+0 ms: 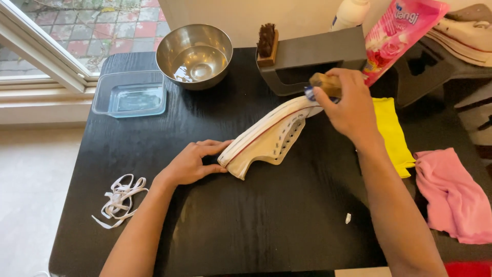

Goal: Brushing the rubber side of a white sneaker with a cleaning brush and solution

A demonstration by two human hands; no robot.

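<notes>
**Mid-table, a laceless sneaker under the brush**

On the black table [266,220] a cream sneaker [269,138] lies on its side, toe toward the far edge. Its laces [119,197] are already out, piled near the left corner. The right hand [348,105] closes its fingers around a wooden brush [325,83] set against the toe; the left hand [192,163] pins the heel with curled fingers. By the look of it, scrubbing is underway. A steel bowl [195,55], clear tray [130,94], second brush [267,45], yellow cloth [392,133] and pink cloth [451,197] lie around.
</notes>
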